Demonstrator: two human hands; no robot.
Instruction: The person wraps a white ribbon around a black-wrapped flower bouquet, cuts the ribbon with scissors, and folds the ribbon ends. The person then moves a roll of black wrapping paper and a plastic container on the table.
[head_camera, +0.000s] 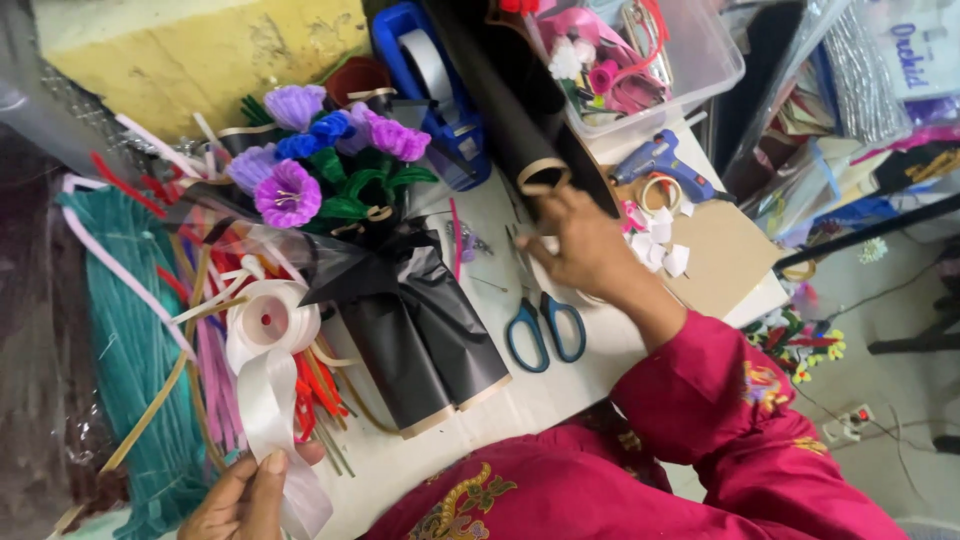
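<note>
My left hand is at the bottom left and pinches the loose end of a wide white satin ribbon. The ribbon runs up to its spool, which lies beside a bouquet of purple and blue pipe-cleaner flowers wrapped in black paper. My right hand, in a red sleeve, reaches to the middle of the table. Its fingers are curled by the open end of a black paper roll, above a pair of blue-handled scissors. Whether it grips anything is hidden.
Bundles of teal, pink and red pipe cleaners lie at the left. A blue tape dispenser, a blue glue gun, a clear bin of craft bits and a brown cardboard sheet sit around the white table.
</note>
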